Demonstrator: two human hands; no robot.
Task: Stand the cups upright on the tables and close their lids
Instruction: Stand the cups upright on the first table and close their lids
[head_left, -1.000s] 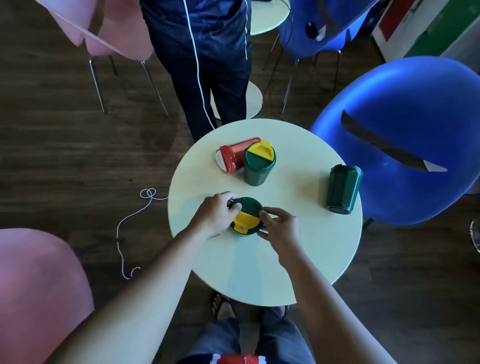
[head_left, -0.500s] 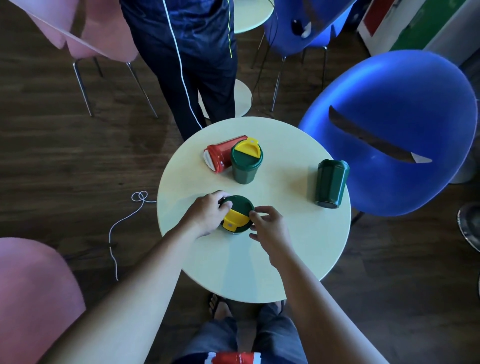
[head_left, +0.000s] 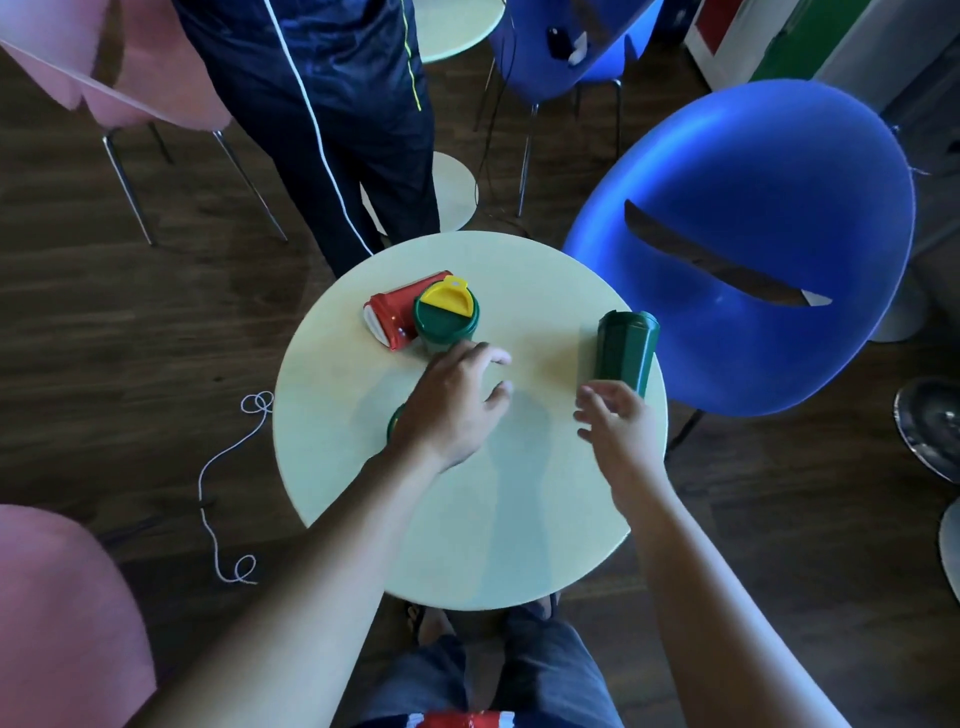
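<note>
On the round pale table (head_left: 467, 551) a green cup (head_left: 623, 353) lies on its side at the right edge. A second green cup with a yellow lid flap (head_left: 445, 316) stands upright at the back, touching a red cup (head_left: 400, 312) that lies on its side. A third green cup (head_left: 396, 422) is almost wholly hidden under my left wrist. My left hand (head_left: 452, 402) hovers open over the table's middle. My right hand (head_left: 615, 421) is open, its fingers just short of the lying green cup's near end.
A big blue chair (head_left: 753, 249) stands close behind the table's right side. A person in dark trousers (head_left: 332, 114) stands at the far edge. Pink chairs (head_left: 62, 613) are at the near left and far left. A white cord (head_left: 228, 467) lies on the wooden floor.
Both hands have let go of the near green cup. My left hand moved right over the table's middle, and my right hand moved right toward the lying green cup.
</note>
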